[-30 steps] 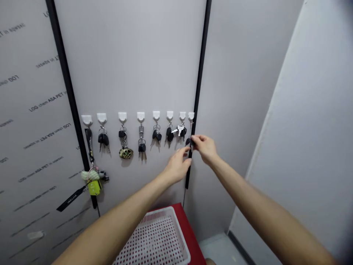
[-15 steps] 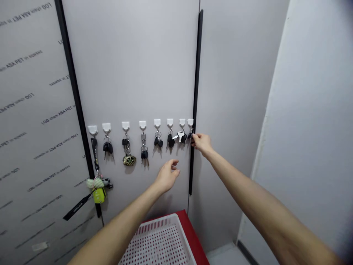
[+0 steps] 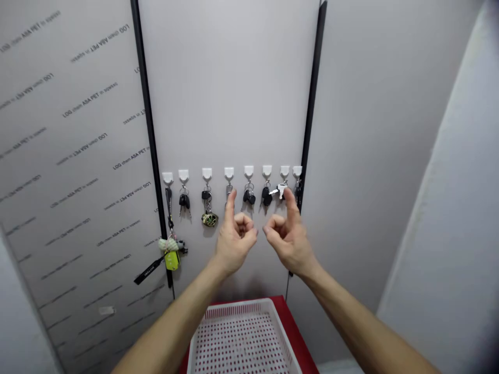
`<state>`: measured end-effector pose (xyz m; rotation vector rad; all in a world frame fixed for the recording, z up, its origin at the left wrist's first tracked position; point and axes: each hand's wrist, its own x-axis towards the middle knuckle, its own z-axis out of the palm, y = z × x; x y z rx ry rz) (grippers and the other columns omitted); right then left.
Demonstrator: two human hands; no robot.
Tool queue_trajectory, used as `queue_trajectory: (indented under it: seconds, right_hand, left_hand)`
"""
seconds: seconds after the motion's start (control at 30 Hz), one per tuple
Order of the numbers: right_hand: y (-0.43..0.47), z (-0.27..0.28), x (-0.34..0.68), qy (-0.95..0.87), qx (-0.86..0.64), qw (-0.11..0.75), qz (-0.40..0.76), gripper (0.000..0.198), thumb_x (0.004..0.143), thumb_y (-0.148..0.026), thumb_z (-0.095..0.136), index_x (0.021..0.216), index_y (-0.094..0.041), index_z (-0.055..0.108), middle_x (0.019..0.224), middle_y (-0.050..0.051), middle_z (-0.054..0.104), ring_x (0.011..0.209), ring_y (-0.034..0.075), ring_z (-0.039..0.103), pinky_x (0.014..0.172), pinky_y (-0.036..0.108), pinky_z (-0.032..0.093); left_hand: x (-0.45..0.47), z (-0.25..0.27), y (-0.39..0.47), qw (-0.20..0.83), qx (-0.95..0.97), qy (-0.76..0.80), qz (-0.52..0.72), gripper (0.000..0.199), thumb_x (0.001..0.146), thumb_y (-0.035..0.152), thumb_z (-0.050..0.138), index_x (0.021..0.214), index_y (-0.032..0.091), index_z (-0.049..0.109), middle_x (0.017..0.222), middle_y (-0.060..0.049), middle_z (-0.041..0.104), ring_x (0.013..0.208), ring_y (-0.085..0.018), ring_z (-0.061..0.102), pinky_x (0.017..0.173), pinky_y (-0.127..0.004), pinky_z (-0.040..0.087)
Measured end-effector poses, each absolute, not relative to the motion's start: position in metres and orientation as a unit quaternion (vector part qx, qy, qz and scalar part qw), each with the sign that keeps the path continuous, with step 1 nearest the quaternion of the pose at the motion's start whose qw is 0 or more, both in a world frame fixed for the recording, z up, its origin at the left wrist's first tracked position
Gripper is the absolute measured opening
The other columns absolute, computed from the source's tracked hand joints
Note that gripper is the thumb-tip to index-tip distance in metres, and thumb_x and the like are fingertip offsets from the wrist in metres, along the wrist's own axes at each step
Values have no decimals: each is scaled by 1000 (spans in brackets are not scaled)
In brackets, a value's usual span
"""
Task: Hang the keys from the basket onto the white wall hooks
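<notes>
Several bunches of keys hang in a row from white hooks (image 3: 207,173) on the grey cabinet door. My left hand (image 3: 234,241) is raised in front of the row, index finger pointing up, the other fingers curled, nothing in it. Its fingertip overlaps the bunch on the fourth hook (image 3: 229,172), which is mostly hidden. My right hand (image 3: 290,241) mirrors it, empty, thumb apart from the raised index finger. Behind that finger are the silver key (image 3: 281,190) and, to the right, the black-headed keys (image 3: 298,193) on the last hook. A bunch with a round gold-green charm (image 3: 209,219) hangs further left.
Below my hands, a white perforated basket (image 3: 286,332) rests on a red surface (image 3: 298,332). At the far left hang a lime-green tag (image 3: 172,260) and a black strap (image 3: 150,271). Black vertical strips (image 3: 150,119) edge the door; white walls stand at both sides.
My right hand has let go of the keys on the last hook and come back toward the middle. Both index fingers now point up. The view has shifted, so the row sits further right.
</notes>
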<state>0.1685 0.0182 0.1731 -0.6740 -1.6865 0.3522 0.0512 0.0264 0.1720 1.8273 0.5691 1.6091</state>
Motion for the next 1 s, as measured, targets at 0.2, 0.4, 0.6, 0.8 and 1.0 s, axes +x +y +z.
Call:
queue_trajectory:
  seconds: [0.2,0.4,0.6,0.8,1.0]
  right_hand:
    - [16,179,155,-733,-259,601,186,72,65,-11,40,120,-29,-3,50,-7,34,44,8,33,43,22,33]
    - [23,171,139,-740,-258,581,219,70,66,-11,40,120,-27,0,50,-8,35,43,7,34,44,21,34]
    - [49,162,118,-757,-377,502,181,36,65,-20,43,101,-16,42,67,1,51,56,8,45,54,23,38]
    - [84,175,74,-718,-433,534,107,43,64,-28,44,103,-10,41,91,10,52,77,14,49,70,27,36]
    - [110,180,47,-714,-494,489,86,22,66,-31,39,69,-14,52,63,4,55,61,14,48,57,25,35]
  left_hand:
    - [43,182,19,325,700,205,602,75,63,12,44,120,25,-2,54,7,36,49,-5,34,50,-17,32]
    - [28,166,24,294,708,248,592,71,63,10,43,119,24,3,55,7,36,50,-4,36,51,-17,34]
    - [-35,152,55,59,590,447,670,46,62,15,47,106,20,34,90,-3,47,78,-11,45,67,-24,36]
    - [-77,157,94,65,477,560,674,49,56,28,54,100,17,36,96,-7,47,86,-16,45,69,-28,37]
    - [-72,169,106,202,484,520,673,18,58,29,51,67,14,45,52,3,44,46,-8,42,46,-21,34]
